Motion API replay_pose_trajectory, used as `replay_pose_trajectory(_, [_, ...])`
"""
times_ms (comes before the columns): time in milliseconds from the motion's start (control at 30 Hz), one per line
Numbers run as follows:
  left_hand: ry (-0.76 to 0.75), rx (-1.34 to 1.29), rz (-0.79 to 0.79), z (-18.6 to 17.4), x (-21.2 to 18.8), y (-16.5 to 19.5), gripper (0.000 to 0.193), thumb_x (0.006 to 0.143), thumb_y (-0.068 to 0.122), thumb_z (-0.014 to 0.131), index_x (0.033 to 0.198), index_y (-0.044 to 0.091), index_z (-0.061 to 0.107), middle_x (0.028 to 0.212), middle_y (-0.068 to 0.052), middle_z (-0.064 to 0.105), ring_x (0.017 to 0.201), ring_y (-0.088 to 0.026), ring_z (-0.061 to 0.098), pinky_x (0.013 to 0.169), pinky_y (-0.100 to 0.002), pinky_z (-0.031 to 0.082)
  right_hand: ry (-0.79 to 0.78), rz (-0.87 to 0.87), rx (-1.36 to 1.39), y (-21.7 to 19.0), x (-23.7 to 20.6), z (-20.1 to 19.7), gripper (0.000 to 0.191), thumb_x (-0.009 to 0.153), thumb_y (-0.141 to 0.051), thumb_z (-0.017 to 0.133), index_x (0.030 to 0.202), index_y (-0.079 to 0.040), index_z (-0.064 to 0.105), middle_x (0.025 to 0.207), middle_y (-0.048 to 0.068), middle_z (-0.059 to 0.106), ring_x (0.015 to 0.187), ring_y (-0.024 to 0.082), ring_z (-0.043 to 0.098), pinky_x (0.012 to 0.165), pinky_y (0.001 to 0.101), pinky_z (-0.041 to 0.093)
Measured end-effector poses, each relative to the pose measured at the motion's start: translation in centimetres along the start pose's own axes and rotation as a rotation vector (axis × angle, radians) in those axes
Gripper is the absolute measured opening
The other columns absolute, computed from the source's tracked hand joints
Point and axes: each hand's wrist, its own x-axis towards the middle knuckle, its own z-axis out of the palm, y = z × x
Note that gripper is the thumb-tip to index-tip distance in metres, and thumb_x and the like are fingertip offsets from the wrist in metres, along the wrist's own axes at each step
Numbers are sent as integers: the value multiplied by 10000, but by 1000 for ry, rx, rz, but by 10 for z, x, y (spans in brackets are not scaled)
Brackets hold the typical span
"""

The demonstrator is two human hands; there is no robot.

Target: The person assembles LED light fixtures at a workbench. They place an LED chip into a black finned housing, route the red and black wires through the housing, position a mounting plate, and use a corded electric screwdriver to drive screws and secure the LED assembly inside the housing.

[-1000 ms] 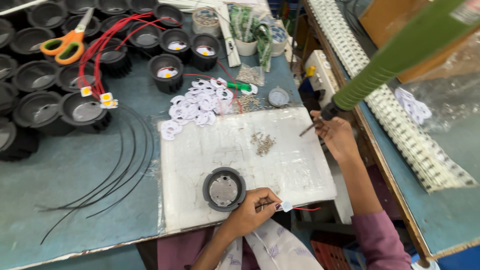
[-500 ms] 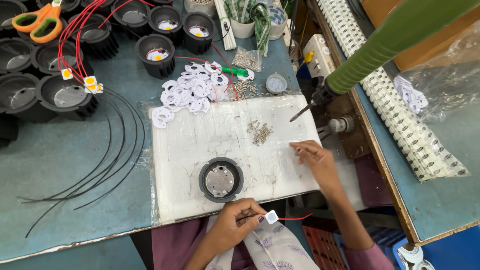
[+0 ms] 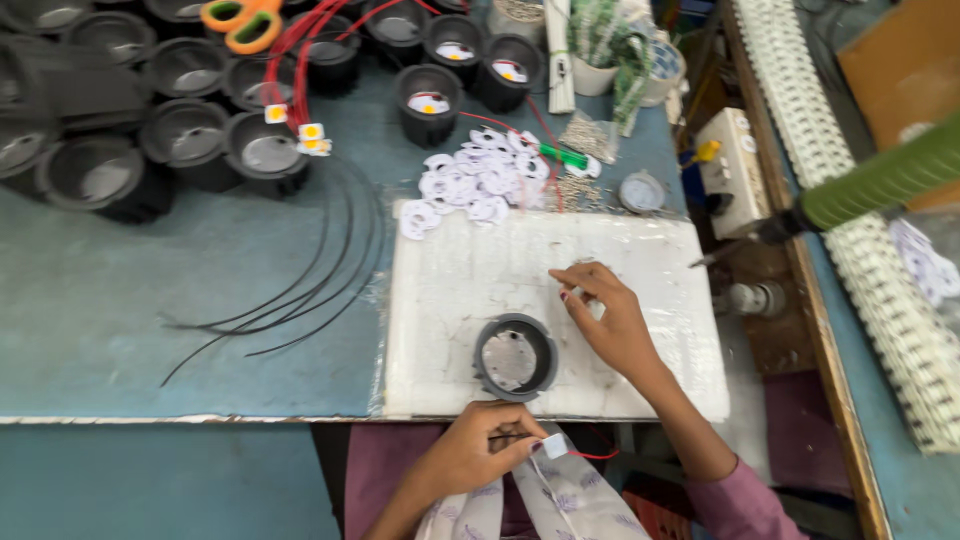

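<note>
The blue-green table carries a white rectangular work mat. On the mat, near its front edge, sits a round black plastic lamp housing, open side up. The right hand rests on the mat just right of the housing, fingers pinched together. The left hand, below the table edge, grips a small white square chip on red wire; the housing lies directly beyond it.

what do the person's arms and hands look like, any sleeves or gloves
Both hands are bare, with no gloves. The left hand shows no ring, watch or sleeve up to the frame edge. The right hand has dark-painted nails, and a mauve-pink sleeve covers that arm from near the elbow up.
</note>
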Motion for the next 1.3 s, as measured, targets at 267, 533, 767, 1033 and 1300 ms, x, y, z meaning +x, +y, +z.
replay_pose_trajectory(267, [-51,-120,36,-10,2,-7,179,1011,112,660,1087,-45,699,965,-10,704,835,-17,571,735,-196,476,-274,-290,-176,-26,72,29,426,920,-75,643,1338,-152,671,1245,121,664,1113,303,617,894,383,530])
replay_pose_trajectory(533, [6,-3,130,-11,1,1,193,983,121,680,1075,-43,719,963,-19,731,868,-16,612,811,-214,526,-547,-621,-247,-68,127,84,485,907,-79,637,1387,-152,629,1268,128,627,1180,337,590,996,424,480])
replay_pose_trajectory(767, [57,56,195,-12,3,-6,201,975,132,697,1077,-38,728,895,-29,719,804,-29,612,760,-217,536,-515,-713,-473,-78,137,114,424,862,-67,634,1265,-170,720,1105,51,654,980,244,655,736,378,552])
replay_pose_trajectory(1033, [19,-33,221,-18,5,-20,199,1006,122,674,1086,-53,726,863,-23,700,762,-44,588,687,-224,511,-464,-731,-514,-82,135,122,333,832,-120,692,1153,-149,777,984,24,694,863,233,667,678,372,558])
replay_pose_trajectory(1300, [17,-32,182,-18,6,-22,225,988,140,670,1113,-39,726,869,-24,680,731,-45,596,623,-236,559,-467,-726,-427,-80,127,114,228,850,-113,713,1066,-108,785,997,45,712,881,250,685,723,361,558])
